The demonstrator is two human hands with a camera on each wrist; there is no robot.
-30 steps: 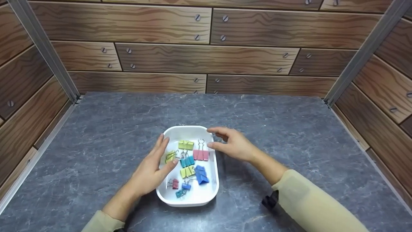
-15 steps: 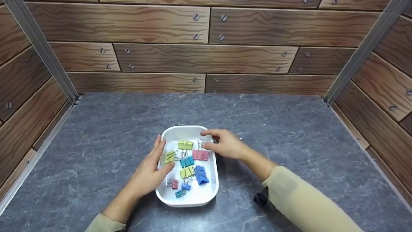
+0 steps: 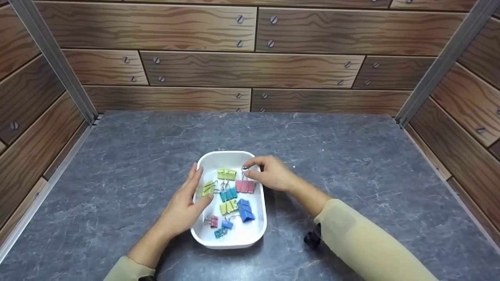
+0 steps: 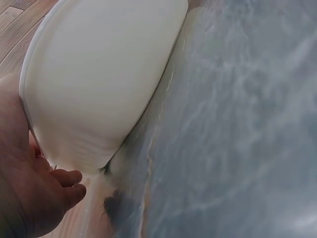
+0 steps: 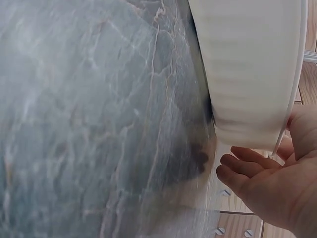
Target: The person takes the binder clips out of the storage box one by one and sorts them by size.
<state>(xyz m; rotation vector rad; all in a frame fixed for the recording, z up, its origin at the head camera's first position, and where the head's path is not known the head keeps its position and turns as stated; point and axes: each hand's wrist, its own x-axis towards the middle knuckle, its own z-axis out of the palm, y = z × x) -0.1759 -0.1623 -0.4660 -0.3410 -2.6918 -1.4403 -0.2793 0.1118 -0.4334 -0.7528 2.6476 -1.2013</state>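
Observation:
A white tray (image 3: 229,244) holds several binder clips. My right hand (image 3: 273,174) reaches over its right rim, thumb and forefinger pinching the wire handles of the pink binder clip (image 3: 245,186). My left hand (image 3: 180,208) holds the tray's left side, thumb over the rim, other fingers along the outside. Near that thumb lies a yellow-green clip (image 3: 208,188). Another yellow-green clip (image 3: 226,174) is at the back, with a teal clip (image 3: 228,194) and a large blue clip (image 3: 245,210) further forward. Both wrist views show the tray's outer wall (image 4: 104,74); the clips are hidden there.
Smaller red (image 3: 214,221), blue (image 3: 227,224) and teal (image 3: 220,233) clips lie at the tray's near end. The tray stands on a grey marbled tabletop (image 3: 136,156), enclosed by wood-patterned walls (image 3: 187,70) with metal corner posts.
My right hand has moved left over the rim, and its thumb and forefinger have closed on the pink clip's handles. The left hand has stayed at the tray's side.

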